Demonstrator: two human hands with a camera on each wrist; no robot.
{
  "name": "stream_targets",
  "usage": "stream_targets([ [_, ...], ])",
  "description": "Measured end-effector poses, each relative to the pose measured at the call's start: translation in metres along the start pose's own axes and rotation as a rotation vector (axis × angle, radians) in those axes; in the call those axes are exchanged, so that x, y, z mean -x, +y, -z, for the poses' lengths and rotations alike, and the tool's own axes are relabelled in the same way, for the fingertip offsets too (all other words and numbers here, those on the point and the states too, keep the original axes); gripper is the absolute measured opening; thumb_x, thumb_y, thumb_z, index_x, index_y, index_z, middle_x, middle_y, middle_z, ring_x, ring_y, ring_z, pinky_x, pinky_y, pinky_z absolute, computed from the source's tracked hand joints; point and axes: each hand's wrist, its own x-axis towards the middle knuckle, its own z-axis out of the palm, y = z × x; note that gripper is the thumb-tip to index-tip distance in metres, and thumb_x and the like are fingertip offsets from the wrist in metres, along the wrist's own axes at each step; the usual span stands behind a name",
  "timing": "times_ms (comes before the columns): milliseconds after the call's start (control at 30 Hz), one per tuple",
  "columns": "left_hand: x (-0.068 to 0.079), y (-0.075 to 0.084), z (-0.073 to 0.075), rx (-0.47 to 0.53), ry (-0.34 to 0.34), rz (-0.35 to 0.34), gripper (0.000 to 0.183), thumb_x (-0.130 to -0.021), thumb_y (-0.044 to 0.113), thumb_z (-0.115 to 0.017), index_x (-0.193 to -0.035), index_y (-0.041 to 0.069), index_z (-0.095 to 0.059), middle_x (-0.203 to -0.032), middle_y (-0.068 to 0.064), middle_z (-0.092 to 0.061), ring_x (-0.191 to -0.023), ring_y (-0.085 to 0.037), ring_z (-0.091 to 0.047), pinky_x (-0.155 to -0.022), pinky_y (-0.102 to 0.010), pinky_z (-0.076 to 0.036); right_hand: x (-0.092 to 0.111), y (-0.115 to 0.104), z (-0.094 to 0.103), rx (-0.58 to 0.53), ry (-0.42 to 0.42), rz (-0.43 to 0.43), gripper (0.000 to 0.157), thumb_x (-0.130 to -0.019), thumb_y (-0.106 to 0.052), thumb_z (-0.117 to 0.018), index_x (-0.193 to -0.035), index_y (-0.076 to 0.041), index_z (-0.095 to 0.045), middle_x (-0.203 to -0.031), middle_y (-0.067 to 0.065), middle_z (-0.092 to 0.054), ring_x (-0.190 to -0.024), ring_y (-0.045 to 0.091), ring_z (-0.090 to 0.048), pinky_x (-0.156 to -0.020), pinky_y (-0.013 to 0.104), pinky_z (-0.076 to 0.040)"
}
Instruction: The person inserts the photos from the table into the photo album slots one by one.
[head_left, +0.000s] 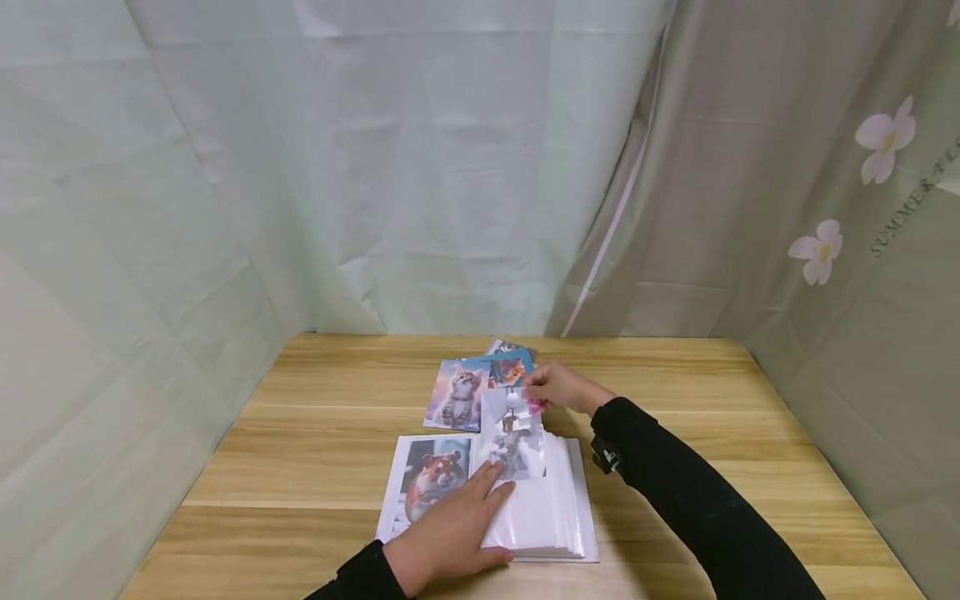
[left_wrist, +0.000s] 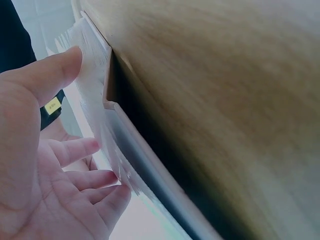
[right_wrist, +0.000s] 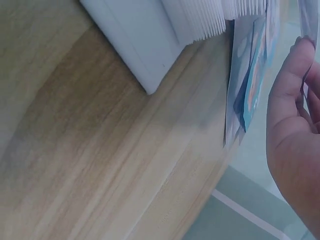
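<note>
A photo album (head_left: 525,521) lies spread on the table, with a red-brown animal picture (head_left: 435,475) on its left page. My left hand (head_left: 457,533) rests across the fold, fingers extended and pressing on the right page's clear sleeve. In the left wrist view, that hand (left_wrist: 55,160) has its thumb and fingertips at the album's pages (left_wrist: 92,55). With my right hand (head_left: 564,387) I pinch the upper right corner of a grey-and-white photo (head_left: 513,442). Its lower part overlaps the right page; its upper part sticks out past the album's top edge.
Behind the album lie several loose picture cards: a kitten card (head_left: 456,396), a blue-edged card (head_left: 510,367) and one more partly covered card (head_left: 513,346). The wooden table (head_left: 315,467) is bordered by hanging curtains (head_left: 465,183) at the back and sides.
</note>
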Motion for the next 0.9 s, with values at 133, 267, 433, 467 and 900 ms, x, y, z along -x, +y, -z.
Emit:
stream_targets([
  [133,0.0,0.0,0.0,0.004,0.0,-0.005,0.084,-0.089,0.057,-0.067,-0.151,0.006,-0.041,-0.16,-0.02,-0.03,-0.146,-0.033,-0.031,-0.11,-0.043,-0.041,0.003,0.0,0.0,0.012,-0.012,-0.012,0.013,-0.096,-0.006,-0.065,-0.104,-0.001,-0.074,-0.075,0.003,-0.061,-0.064,0.015,-0.059,-0.065,0.028,-0.056],
  [267,0.0,0.0,0.001,0.004,-0.006,-0.004,0.084,-0.089,0.057,-0.067,-0.151,0.006,-0.041,-0.16,-0.019,-0.03,-0.147,-0.032,-0.031,-0.111,-0.043,-0.041,0.006,0.001,0.0,0.029,-0.023,0.015,0.012,-0.096,-0.006,-0.065,-0.103,-0.001,-0.074,-0.075,0.003,-0.062,-0.064,0.014,-0.059,-0.065,0.03,-0.056],
  [433,0.0,0.0,0.001,0.004,-0.017,0.009,0.085,-0.089,0.057,-0.067,-0.152,0.007,-0.04,-0.16,-0.019,-0.03,-0.147,-0.032,-0.031,-0.112,-0.043,-0.04,0.01,0.001,-0.002,0.023,-0.03,0.02,0.012,-0.097,-0.006,-0.065,-0.101,0.0,-0.074,-0.074,0.002,-0.062,-0.063,0.014,-0.059,-0.064,0.03,-0.055],
  [467,0.0,0.0,0.001,0.004,-0.016,0.009,0.085,-0.089,0.057,-0.068,-0.152,0.007,-0.04,-0.16,-0.019,-0.03,-0.147,-0.032,-0.031,-0.112,-0.043,-0.039,0.01,0.001,-0.003,0.023,-0.032,0.01,0.011,-0.096,-0.007,-0.065,-0.1,-0.001,-0.074,-0.074,0.002,-0.062,-0.063,0.014,-0.059,-0.064,0.03,-0.055],
  [900,0.0,0.001,0.001,0.01,-0.016,0.013,0.084,-0.089,0.058,-0.067,-0.151,0.008,-0.041,-0.16,-0.019,-0.031,-0.147,-0.033,-0.031,-0.112,-0.043,-0.039,0.014,0.005,-0.007,0.015,-0.05,0.009,0.012,-0.097,-0.007,-0.065,-0.098,0.002,-0.073,-0.073,0.002,-0.06,-0.064,0.013,-0.057,-0.061,0.027,-0.053],
])
